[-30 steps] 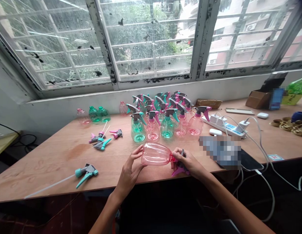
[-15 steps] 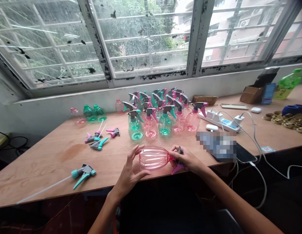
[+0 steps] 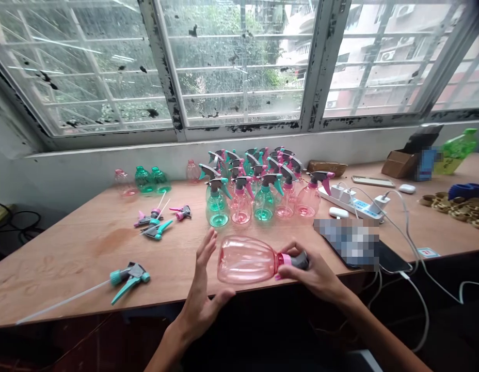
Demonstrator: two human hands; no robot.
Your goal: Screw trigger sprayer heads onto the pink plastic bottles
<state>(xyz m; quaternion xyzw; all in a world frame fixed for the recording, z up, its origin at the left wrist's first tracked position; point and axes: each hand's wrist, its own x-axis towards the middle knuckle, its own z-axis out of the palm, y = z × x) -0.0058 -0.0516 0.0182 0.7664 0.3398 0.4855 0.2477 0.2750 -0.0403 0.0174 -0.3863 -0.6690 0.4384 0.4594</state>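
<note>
A clear pink spray bottle (image 3: 245, 260) lies sideways in the air over the table's front edge, its base to the left. My right hand (image 3: 311, 271) grips it at the neck, around the pink collar and grey spray head (image 3: 297, 260). Beside the bottle's base, my left hand (image 3: 204, 279) is open, with fingers up and thumb apart; a gap shows between palm and bottle. Behind them stand several finished-looking green and pink spray bottles (image 3: 264, 201) with their heads on. A loose teal-and-grey spray head (image 3: 131, 279) with a long tube lies to the left.
More loose spray heads (image 3: 156, 225) lie in a pile on the wooden table (image 3: 69, 263). Headless green bottles (image 3: 143, 180) stand at the back left. On the right are a power strip (image 3: 353, 204) with cables, a phone (image 3: 392, 258), a cardboard box (image 3: 398, 164) and a green bottle (image 3: 458, 152).
My right hand has turned the bottle's head, so the pink collar and grey top now show. My left hand has opened wider and moved slightly off the base. The view has tilted up slightly.
</note>
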